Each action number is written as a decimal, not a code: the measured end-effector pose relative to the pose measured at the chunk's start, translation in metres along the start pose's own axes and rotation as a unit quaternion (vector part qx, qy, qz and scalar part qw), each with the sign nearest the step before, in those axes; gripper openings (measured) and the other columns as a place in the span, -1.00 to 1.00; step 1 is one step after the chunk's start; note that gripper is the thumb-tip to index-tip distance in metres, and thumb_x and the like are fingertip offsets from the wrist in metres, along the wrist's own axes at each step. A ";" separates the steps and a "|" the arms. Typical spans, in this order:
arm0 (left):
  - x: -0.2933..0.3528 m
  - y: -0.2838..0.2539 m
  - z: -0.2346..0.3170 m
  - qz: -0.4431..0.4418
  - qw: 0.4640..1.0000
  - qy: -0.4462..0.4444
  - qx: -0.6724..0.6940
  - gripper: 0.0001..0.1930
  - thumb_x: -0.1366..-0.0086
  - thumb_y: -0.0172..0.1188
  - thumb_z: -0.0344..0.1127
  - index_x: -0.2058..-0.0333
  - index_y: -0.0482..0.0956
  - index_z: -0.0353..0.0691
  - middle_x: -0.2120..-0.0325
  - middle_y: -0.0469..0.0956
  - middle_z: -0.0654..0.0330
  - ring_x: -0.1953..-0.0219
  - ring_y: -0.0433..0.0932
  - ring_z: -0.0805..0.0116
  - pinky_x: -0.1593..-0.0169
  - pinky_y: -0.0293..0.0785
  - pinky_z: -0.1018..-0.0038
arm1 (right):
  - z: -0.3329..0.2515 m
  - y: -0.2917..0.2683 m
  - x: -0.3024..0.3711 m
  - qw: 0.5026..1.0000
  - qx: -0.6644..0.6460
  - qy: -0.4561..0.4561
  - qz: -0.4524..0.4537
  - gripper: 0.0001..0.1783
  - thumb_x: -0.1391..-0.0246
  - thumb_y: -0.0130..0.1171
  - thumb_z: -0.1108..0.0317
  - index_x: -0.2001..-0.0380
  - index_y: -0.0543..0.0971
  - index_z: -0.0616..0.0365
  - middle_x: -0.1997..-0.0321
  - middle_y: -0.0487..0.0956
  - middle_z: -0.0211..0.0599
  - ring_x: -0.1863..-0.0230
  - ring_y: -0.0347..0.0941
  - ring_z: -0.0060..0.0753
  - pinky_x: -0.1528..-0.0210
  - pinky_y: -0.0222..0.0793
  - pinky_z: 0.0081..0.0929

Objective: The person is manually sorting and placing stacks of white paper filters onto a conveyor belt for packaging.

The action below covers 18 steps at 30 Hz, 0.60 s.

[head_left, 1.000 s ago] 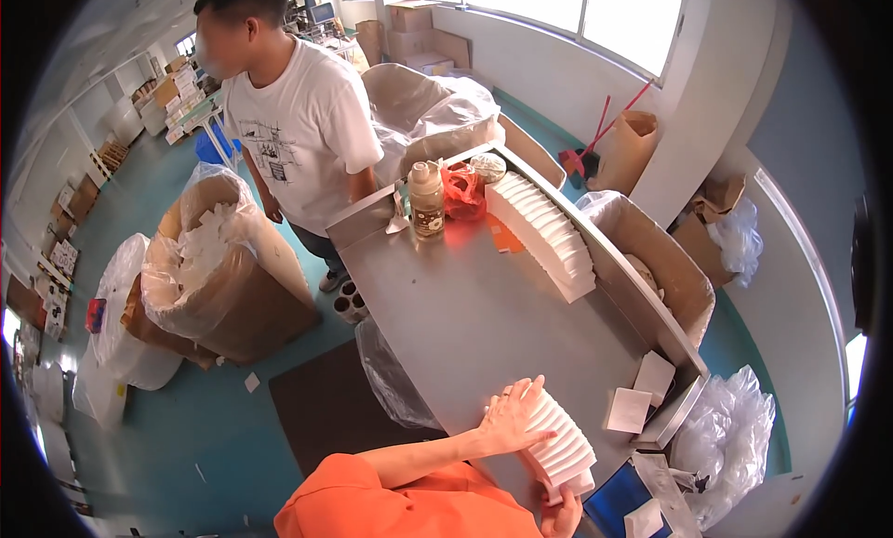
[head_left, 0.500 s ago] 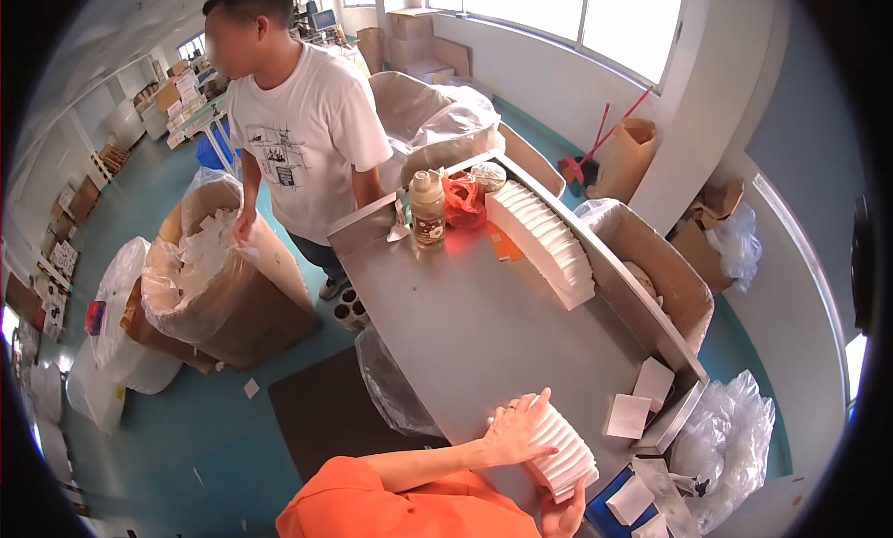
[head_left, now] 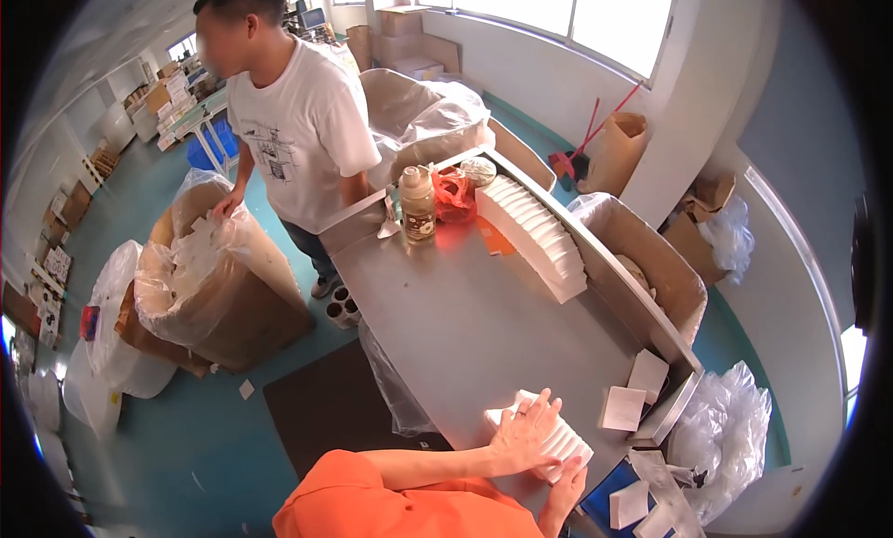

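Note:
A row of white, flat, block-like pieces (head_left: 567,442) lies at the near edge of the metal table, pressed side by side; their exact kind I cannot tell. Across its top my left hand (head_left: 523,438) rests flat, fingers spread and stretched out. My right hand (head_left: 564,487) is closed round the near right end of the same row, thumb and fingers against it. Farther along the table's right side stands a longer curved row of similar white pieces (head_left: 535,240). Two loose white pieces (head_left: 622,409) lie to the right of my hands.
The metal table (head_left: 446,305) has a raised right rim. At its far end are a bottle (head_left: 418,208) and a red plastic bag (head_left: 453,199). A person (head_left: 307,119) stands by a lined carton (head_left: 233,296). A blue tray (head_left: 609,491) and clear plastic bags (head_left: 721,436) are near right.
The row between my hands has turned and lies flatter. My left hand has slid over its middle, and my right hand has moved up slightly. The other person's hand has risen a little over the carton.

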State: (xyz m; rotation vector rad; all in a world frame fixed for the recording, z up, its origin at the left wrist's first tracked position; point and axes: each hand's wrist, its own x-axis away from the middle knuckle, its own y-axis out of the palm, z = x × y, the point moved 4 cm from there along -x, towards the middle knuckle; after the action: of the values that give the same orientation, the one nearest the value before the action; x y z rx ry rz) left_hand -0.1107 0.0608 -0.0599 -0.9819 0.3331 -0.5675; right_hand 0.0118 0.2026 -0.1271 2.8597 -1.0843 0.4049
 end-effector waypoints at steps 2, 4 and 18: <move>0.001 -0.003 0.005 -0.017 1.000 -0.005 -0.009 0.13 0.03 0.20 0.46 -0.38 0.02 -0.07 -0.39 -0.18 -0.11 -0.34 -0.06 -0.17 -0.07 0.21 -0.14 | -0.027 0.021 0.017 0.970 -0.216 0.100 -0.049 -0.49 -0.32 0.00 0.00 -0.13 0.38 0.15 -0.08 0.48 -0.24 0.00 0.49 -0.31 0.02 0.49 -0.32; 0.002 -0.008 0.010 -0.032 0.999 -0.004 -0.016 0.13 0.06 0.23 0.46 -0.38 0.01 -0.03 -0.39 -0.21 -0.11 -0.35 -0.08 -0.20 -0.06 0.19 -0.14 | -0.017 0.017 0.021 0.959 -0.240 0.128 -0.082 -0.45 -0.31 0.00 -0.02 -0.17 0.34 0.15 -0.12 0.46 -0.23 -0.01 0.49 -0.29 0.01 0.50 -0.28; 0.001 0.034 0.021 -0.009 0.995 0.069 0.069 -0.16 -0.11 0.22 0.20 -0.31 0.19 -0.01 -0.38 -0.14 -0.14 -0.27 0.08 -0.26 0.13 0.38 -0.09 | -0.005 -0.012 0.006 1.000 -0.004 0.018 0.020 -0.43 -0.33 -0.04 -0.09 -0.06 0.39 0.25 0.02 0.50 -0.23 0.06 0.47 -0.39 0.11 0.41 -0.44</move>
State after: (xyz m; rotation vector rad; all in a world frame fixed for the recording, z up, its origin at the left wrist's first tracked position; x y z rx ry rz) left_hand -0.0896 0.0892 -0.0780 -0.8146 0.4020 -0.6679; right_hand 0.0227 0.2083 -0.1200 2.8167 -1.1355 0.4505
